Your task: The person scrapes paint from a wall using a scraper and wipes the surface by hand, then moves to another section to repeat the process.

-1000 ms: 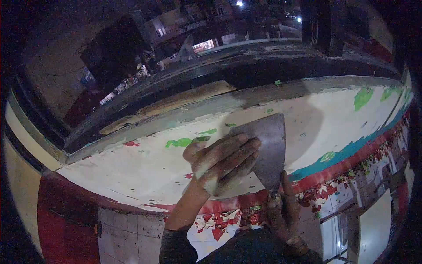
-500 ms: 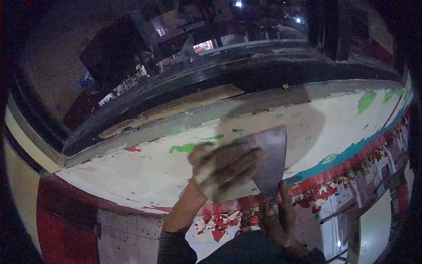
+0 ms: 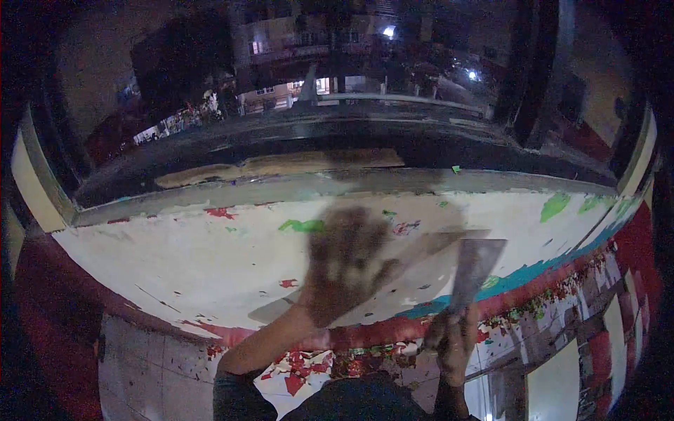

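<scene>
My right hand (image 3: 453,337) is closed around the handle of a scraper (image 3: 476,270), its wide flat metal blade pointing up and away from me. The blade stands over the right part of a white-painted ledge (image 3: 189,259), which has peeling patches of green, red and teal. My left hand (image 3: 347,270) hovers above the middle of the ledge, left of the blade, blurred by motion. Its fingers look stretched and apart, with nothing visible in them. Dark shadows fall on the ledge around both hands.
A dark window (image 3: 337,105) rises behind the ledge, with lights outside. A brown strip (image 3: 281,165) lies along its sill. Red and white paint flakes (image 3: 302,368) litter the tiled floor below the ledge, close to my body. A small green chip (image 3: 456,169) sits near the frame.
My left hand has moved off the scraper blade, leaving a gap between them. The scraper has shifted right and tilted right in my right hand. The camera view has levelled out.
</scene>
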A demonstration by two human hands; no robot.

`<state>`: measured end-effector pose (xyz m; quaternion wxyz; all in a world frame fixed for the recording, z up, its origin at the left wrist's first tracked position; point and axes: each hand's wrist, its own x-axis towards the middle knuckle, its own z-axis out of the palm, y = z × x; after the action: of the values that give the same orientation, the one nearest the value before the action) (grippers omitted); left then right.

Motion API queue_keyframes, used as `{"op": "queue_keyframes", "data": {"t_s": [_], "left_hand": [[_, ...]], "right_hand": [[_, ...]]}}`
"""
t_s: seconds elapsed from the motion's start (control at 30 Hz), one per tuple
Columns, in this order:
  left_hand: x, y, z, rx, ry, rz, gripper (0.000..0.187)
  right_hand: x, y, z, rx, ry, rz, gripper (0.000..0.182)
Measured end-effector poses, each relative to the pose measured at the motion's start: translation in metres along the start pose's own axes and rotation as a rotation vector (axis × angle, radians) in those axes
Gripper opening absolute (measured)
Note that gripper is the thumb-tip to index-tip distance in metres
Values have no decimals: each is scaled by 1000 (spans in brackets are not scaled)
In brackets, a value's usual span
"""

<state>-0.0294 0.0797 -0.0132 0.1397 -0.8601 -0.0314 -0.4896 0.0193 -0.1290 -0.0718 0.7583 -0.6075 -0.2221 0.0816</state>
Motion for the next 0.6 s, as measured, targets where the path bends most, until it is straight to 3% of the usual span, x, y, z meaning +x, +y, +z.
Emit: {"op": "queue_keyframes", "data": {"t_s": [0.03, 0.1, 0.17, 0.27, 0.3, 0.33, 0.43, 0.5, 0.6], "left_hand": [[-5, 6, 10, -124, -115, 162, 53], [-11, 12, 15, -321, -333, 441, 48], [-16, 16, 13, -474, -542, 671, 44], [-29, -1, 3, -399, 37, 356, 39], [-30, -10, -12, -273, 115, 287, 27], [-31, -20, -19, -231, 126, 311, 27], [-16, -41, -27, -147, 141, 376, 25], [-5, -43, -34, -127, 119, 392, 25], [-10, -49, -36, -90, -35, 403, 42]], "right_hand": [[-2, -15, 5, 212, 46, 69, 51], [-4, -19, 5, 142, 192, 21, 50], [-3, -15, -3, 98, 206, 2, 51], [-3, -14, -7, 170, -217, 95, 51], [-8, -10, 4, 185, -143, 183, 55], [-12, -6, 16, 207, -65, 269, 59], [-10, -10, 49, 15, -327, 82, 64], [-6, -6, 57, 58, -421, 122, 66], [-7, -7, 71, 89, -391, 31, 67]]}}
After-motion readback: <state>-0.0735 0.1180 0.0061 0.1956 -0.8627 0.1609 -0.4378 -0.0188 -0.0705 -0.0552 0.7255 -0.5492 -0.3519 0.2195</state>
